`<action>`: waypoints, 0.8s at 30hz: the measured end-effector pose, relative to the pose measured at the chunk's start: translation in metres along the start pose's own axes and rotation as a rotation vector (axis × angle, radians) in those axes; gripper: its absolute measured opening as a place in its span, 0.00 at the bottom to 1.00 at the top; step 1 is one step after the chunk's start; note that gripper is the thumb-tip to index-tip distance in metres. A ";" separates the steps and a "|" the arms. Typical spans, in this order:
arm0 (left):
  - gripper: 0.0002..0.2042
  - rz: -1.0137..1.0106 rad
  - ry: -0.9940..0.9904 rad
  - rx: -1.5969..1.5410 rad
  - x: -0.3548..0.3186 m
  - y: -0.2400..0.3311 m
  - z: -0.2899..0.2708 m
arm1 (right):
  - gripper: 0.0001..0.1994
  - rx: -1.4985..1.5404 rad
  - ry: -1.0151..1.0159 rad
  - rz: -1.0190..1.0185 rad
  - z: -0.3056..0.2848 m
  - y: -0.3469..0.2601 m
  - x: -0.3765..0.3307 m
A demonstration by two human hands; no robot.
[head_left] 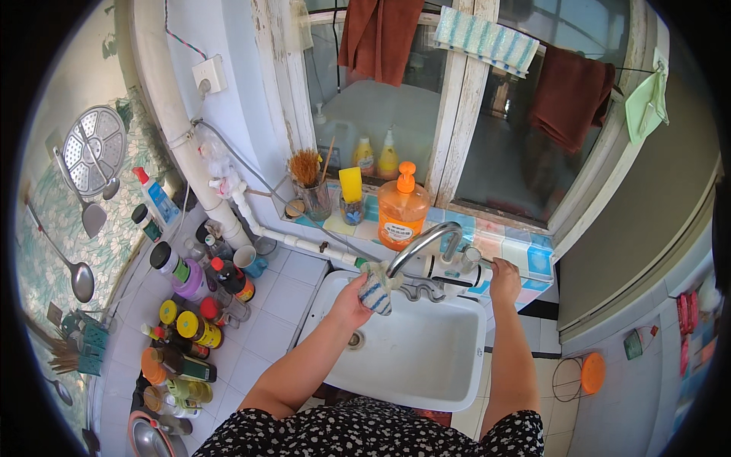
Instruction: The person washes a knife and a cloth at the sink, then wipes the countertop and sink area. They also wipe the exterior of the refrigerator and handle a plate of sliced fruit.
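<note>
My left hand (349, 306) is closed round a bunched cloth (375, 297), white with blue and grey stripes. It holds the cloth above the far left part of a white sink (449, 365), close by the curved metal faucet (420, 238). Whether water is running I cannot make out. Over at the right, my right hand (504, 282) has its fingers closed on the faucet lever (484, 263). Behind the faucet, on the tiled ledge, stands a large orange pump bottle (402, 209).
Left of the sink, several sauce bottles and jars (199, 329) crowd the tiled counter. A yellow sponge (350, 184) and a brush (306, 169) stand in glasses on the ledge. Brown cloths (378, 38) hang before the window. A white pipe (304, 242) runs along the wall.
</note>
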State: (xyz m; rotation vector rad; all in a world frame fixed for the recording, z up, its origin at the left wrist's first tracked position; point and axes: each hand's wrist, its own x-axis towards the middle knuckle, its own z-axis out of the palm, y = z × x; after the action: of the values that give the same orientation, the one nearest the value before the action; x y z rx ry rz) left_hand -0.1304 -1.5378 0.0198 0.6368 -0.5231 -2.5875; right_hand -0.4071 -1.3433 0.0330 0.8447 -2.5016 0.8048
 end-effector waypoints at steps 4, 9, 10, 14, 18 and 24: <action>0.16 -0.021 -0.062 -0.059 -0.003 -0.001 -0.004 | 0.11 0.191 0.336 0.057 0.008 -0.026 -0.007; 0.16 -0.048 -0.011 -0.046 -0.007 -0.004 -0.022 | 0.15 1.185 -0.410 0.591 0.061 -0.106 -0.121; 0.16 -0.041 0.001 -0.048 -0.007 -0.007 -0.032 | 0.18 1.270 -0.661 0.914 0.057 -0.132 -0.131; 0.15 0.042 0.138 0.055 -0.007 -0.011 -0.043 | 0.24 1.892 -1.074 0.988 0.064 -0.161 -0.145; 0.15 0.071 0.229 0.083 -0.012 -0.012 -0.062 | 0.18 1.604 -0.697 0.602 0.072 -0.179 -0.147; 0.16 -0.069 0.242 0.074 0.008 -0.025 -0.067 | 0.11 0.772 -0.681 0.091 0.032 -0.223 -0.173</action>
State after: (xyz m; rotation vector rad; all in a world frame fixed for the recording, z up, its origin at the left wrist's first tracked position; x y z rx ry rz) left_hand -0.1111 -1.5377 -0.0491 0.9930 -0.5266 -2.5154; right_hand -0.1394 -1.4358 0.0092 1.4503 -2.7940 1.8345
